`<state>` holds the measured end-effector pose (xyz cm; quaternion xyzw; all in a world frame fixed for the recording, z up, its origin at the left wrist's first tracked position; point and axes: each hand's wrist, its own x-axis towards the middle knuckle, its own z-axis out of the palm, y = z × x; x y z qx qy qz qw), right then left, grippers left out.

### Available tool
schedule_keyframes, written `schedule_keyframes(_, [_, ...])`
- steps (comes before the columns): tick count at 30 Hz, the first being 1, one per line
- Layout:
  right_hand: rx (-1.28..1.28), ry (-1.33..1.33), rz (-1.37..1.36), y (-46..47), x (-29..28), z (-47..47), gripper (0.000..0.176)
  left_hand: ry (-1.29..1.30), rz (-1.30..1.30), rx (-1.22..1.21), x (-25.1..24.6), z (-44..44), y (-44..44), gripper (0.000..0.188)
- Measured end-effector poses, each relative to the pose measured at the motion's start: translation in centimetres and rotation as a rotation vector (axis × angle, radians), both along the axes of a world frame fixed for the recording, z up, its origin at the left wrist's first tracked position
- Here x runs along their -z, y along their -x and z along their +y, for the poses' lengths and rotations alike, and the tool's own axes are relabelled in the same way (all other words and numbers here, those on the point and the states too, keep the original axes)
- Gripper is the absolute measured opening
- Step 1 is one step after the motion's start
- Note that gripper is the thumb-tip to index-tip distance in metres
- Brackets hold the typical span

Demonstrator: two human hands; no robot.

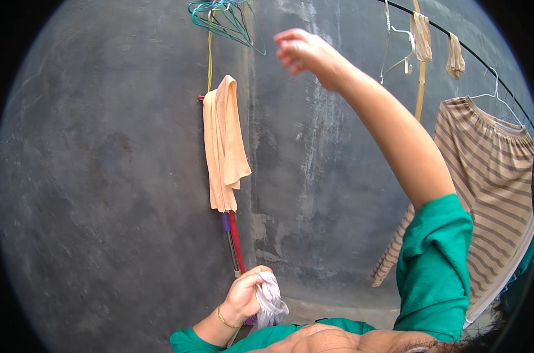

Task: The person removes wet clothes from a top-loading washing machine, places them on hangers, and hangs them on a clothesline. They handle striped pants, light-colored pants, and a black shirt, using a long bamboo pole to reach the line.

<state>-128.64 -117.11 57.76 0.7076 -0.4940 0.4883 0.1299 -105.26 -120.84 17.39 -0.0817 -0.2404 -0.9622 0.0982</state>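
Low in the view, my left hand [246, 291] grips a bunched pale white-grey cloth [271, 302], whose folds hang below the fingers. My right hand [304, 55] is raised high at the end of a stretched arm. Its fingers are loosely bent, slightly blurred, and hold nothing. Nearest to it, on the left and a little higher, hangs a cluster of green and blue wire hangers [225, 20], apart from the fingertips. A yellow cord [210, 57] runs down below the hangers.
A peach towel [223, 150] hangs over red and purple poles [234, 242] against the grey wall [117, 176]. At right, a black line [439, 26] carries a white hanger [399, 53], small beige cloths [421, 37] and striped trousers [496, 176]. A bamboo pole [421, 90] stands behind.
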Motion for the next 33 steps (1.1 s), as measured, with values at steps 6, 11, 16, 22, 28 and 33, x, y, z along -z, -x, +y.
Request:
schedule_keyframes(6, [-0.025, 0.275, -0.035, -1.1, -10.5, -12.0, 0.036, -0.055, -0.036, 0.000, 1.1, -0.9, -2.2, 0.021])
schedule_keyframes(11, [-0.146, 0.569, 0.156, -2.9, -13.2, -17.3, 0.038, -0.075, -0.084, -0.050, 1.8, -2.1, -4.1, 0.024])
schedule_keyframes(16, [-0.128, 0.019, -0.290, -4.6, -11.9, -16.2, 0.036, -0.077, -0.062, -0.050, 2.4, -3.0, -5.4, 0.027])
schedule_keyframes(22, [0.502, 0.105, -0.328, -5.3, -8.3, -11.6, 0.016, -0.026, -0.052, -0.046, 2.7, -3.5, -6.3, 0.023])
schedule_keyframes(28, [0.454, 0.133, -0.511, -5.1, -7.7, -11.5, 0.012, -0.010, -0.043, -0.013, 3.0, -3.9, -6.6, 0.023])
schedule_keyframes(33, [0.580, 0.240, -0.555, -4.4, -7.9, -11.7, 0.011, 0.043, -0.049, -0.030, 3.3, -3.9, -6.5, 0.022])
